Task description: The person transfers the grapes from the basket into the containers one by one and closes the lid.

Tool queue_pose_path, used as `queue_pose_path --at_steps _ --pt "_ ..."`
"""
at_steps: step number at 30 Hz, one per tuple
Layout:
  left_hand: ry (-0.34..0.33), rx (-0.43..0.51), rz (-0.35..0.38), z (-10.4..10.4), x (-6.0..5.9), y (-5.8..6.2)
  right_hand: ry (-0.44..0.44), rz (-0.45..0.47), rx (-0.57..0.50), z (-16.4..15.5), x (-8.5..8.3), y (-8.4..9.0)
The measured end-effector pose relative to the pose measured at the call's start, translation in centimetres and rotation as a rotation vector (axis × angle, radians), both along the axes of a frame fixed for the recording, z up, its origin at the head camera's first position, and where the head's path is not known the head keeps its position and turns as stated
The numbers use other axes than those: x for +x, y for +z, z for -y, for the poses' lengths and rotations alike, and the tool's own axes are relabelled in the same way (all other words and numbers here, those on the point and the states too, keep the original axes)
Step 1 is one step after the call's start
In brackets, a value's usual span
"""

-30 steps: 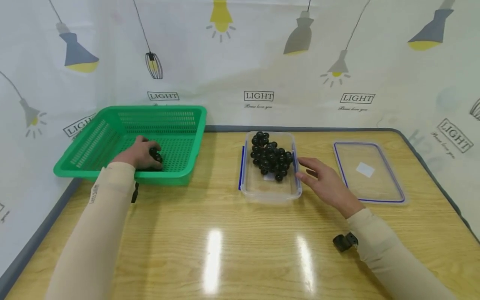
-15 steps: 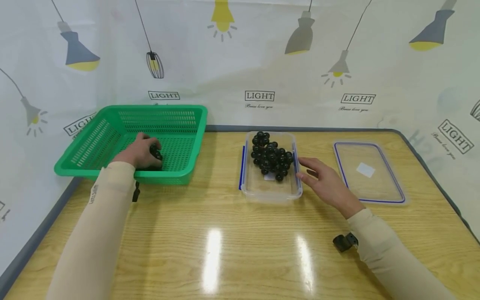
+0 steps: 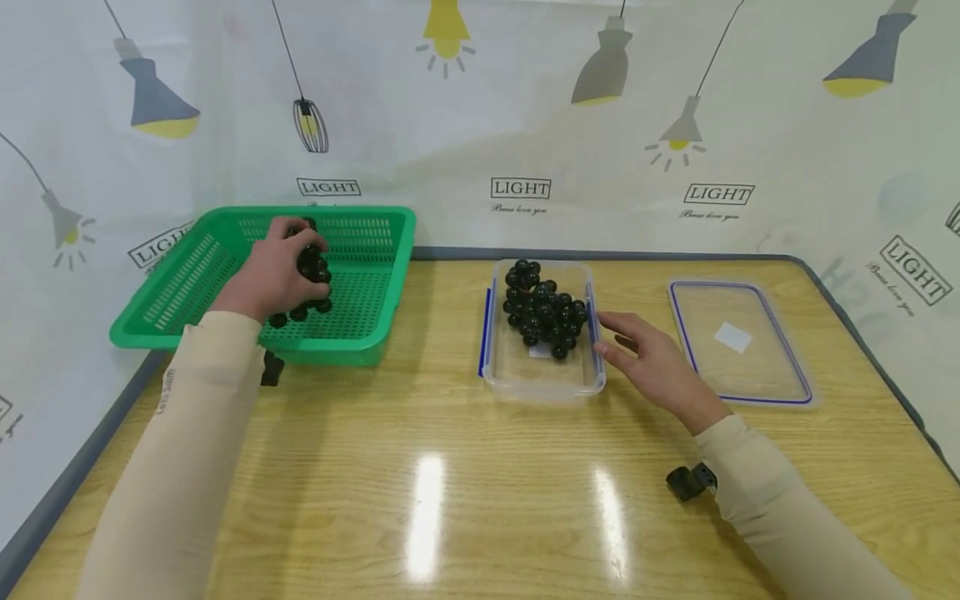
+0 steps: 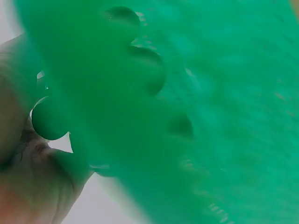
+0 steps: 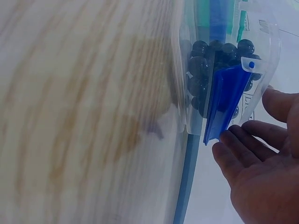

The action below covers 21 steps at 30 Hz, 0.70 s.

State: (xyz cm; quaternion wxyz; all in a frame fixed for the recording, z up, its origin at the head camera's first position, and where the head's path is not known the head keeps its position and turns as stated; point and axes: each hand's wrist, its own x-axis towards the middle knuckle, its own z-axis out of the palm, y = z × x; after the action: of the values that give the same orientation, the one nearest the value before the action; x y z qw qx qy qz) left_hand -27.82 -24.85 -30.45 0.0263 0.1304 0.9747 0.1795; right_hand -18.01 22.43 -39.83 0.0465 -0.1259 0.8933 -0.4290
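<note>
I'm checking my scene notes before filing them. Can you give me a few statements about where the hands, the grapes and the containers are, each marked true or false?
1. The left hand grips a bunch of dark grapes above the green perforated plastic basket. True.
2. The clear plastic container with blue clips is empty. False: a second bunch of dark grapes lies in it.
3. The right hand is open, its fingers at the container's right side. True.
4. The clear lid with a blue rim is clipped onto the container. False: it lies flat on the wooden table, apart to the container's right.
5. The basket stands to the right of the container. False: it stands to its left.
</note>
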Motion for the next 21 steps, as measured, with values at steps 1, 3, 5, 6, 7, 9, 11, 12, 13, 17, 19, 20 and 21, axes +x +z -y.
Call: queue_pose_path --at_steps 1,3,5,6,7,9,11,12,13,17,19,20,21 --pt "-0.010 0.005 -0.025 -0.6 0.2 0.6 -0.002 0.003 -0.001 0.0 0.0 0.0" --pt "-0.038 0.010 -0.070 -2.0 0.6 1.6 -0.004 0.005 -0.003 0.0 0.0 0.1" --pt "-0.066 0.015 -0.094 -3.5 1.2 2.6 -0.004 0.003 -0.007 0.0 0.0 0.1" --pt "-0.086 0.020 -0.108 -4.3 1.5 3.0 -0.004 0.000 -0.010 0.0 0.0 0.1" --pt "-0.107 0.024 -0.123 -5.2 1.7 3.3 -0.003 -0.002 -0.012 0.1 0.0 0.1" --pt "-0.153 0.038 -0.144 -6.9 2.2 3.7 -0.002 -0.004 -0.010 0.1 0.0 0.1" --pt "-0.201 0.046 -0.160 -8.8 2.8 3.9 -0.001 -0.005 -0.007 0.1 0.1 0.1" --pt "-0.228 0.049 -0.171 -9.8 3.0 3.8 -0.002 -0.005 -0.007 0.1 0.1 0.2" --pt "-0.256 0.053 -0.177 -10.7 3.3 3.6 -0.001 -0.003 -0.006 0.1 0.1 0.2" --pt "-0.371 0.047 -0.176 -14.5 4.6 2.5 0.004 0.000 -0.010 0.2 0.2 0.3" --pt "-0.434 0.034 -0.171 -16.2 5.2 1.7 0.005 0.003 -0.012 0.2 0.2 0.3" --pt "-0.462 0.025 -0.163 -17.0 5.4 1.3 0.004 0.003 -0.011 0.2 0.1 0.3" --pt "-0.489 0.020 -0.157 -17.7 5.6 0.9 0.005 0.002 -0.013 0.1 0.1 0.3"
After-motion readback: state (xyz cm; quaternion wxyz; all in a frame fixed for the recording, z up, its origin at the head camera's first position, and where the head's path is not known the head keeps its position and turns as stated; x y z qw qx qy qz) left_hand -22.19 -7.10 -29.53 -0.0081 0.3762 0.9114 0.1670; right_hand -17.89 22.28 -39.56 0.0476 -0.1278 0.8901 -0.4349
